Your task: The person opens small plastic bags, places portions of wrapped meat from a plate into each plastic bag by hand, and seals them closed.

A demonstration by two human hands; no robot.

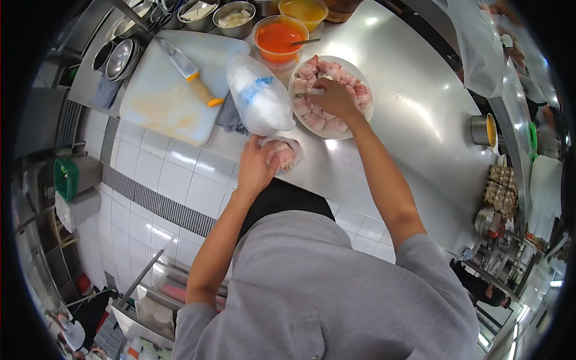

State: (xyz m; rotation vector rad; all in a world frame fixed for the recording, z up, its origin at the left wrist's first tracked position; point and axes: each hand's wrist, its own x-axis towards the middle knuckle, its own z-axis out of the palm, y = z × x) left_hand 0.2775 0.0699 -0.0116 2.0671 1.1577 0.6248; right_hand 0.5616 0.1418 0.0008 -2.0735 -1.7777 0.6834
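In the head view, a shiny metal desk (426,108) carries the work in a kitchen with a white tiled floor (150,171) crossed by one dark drain strip (162,204). One white plate (370,101) stands on the desk, holding pink meat pieces (361,93) packed too closely to count. Left of the plate are one plump plastic bag (255,96) and, beyond it, one cutting board (171,102) bearing one knife (191,75); behind it, one tub of orange liquid (277,39). Of two hands, the right hand (331,99) bends its fingers onto the plate's meat, grip unclear; the left hand (257,163), nearer the body than the plate, curls around one clear bag of meat (284,157).
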